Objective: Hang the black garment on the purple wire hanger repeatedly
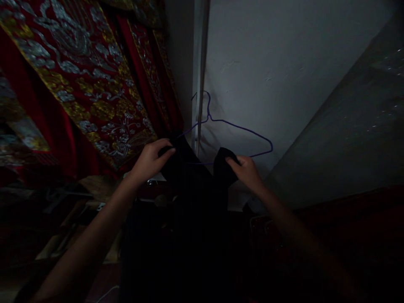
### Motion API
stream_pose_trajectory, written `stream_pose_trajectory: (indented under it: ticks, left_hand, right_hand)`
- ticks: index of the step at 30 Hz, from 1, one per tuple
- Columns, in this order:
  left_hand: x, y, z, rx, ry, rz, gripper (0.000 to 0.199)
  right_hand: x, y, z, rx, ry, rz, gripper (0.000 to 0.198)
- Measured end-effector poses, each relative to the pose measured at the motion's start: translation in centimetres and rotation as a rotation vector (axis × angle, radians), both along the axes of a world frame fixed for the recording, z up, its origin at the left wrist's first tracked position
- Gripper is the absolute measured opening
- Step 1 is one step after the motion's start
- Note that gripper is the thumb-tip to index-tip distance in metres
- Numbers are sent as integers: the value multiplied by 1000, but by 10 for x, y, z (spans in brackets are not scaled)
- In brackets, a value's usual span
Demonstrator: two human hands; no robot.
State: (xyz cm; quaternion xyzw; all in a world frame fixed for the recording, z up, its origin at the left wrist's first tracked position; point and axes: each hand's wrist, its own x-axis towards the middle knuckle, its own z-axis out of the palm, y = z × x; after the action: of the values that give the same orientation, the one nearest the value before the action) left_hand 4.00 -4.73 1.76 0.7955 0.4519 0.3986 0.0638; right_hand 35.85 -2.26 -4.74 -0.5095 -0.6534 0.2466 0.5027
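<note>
A dark garment (198,198), almost black in the dim light, hangs down between my hands. My left hand (158,158) pinches its left shoulder part, which lies over one arm of a thin purple wire hanger (236,125). With thumb and fingers, my right hand (243,168) grips the garment's other upper edge, just below the hanger's bare right arm. The hanger's hook is up at a narrow pale vertical strip (198,63). The lower part of the garment is lost in shadow, so its exact kind does not show.
Red cloth with gold and silver embroidery (94,84) hangs at the left. Behind the hanger is a pale wall (268,63), with a sheet of shiny, clear-looking plastic (362,109) at the right. Dim clutter (72,219) lies at lower left.
</note>
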Motion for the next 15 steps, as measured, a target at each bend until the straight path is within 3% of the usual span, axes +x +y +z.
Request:
stream_pose_trajectory:
  ticks: [3,6,9,11,12,15]
  left_hand:
    - [16,26,8,67,-52,-1,24]
    - [20,46,7,69,-51,4,32]
    - [11,53,5,51,11,-37,33]
    - [2,53,6,64,46,-42,34]
    - [-3,54,8,73,66,-38,34]
    - [-13,60,10,108,89,-1,32]
  right_hand:
    - [-12,-13,-4,13,26,67,38]
    - [-7,-18,-1,122,-45,55,34]
    - [21,-10,9,337,-95,-224,47]
    - [50,1,19,399,-83,-373,47]
    - [64,6,24,356,-78,-370,43]
    - [93,18,40,27,-18,-116,43]
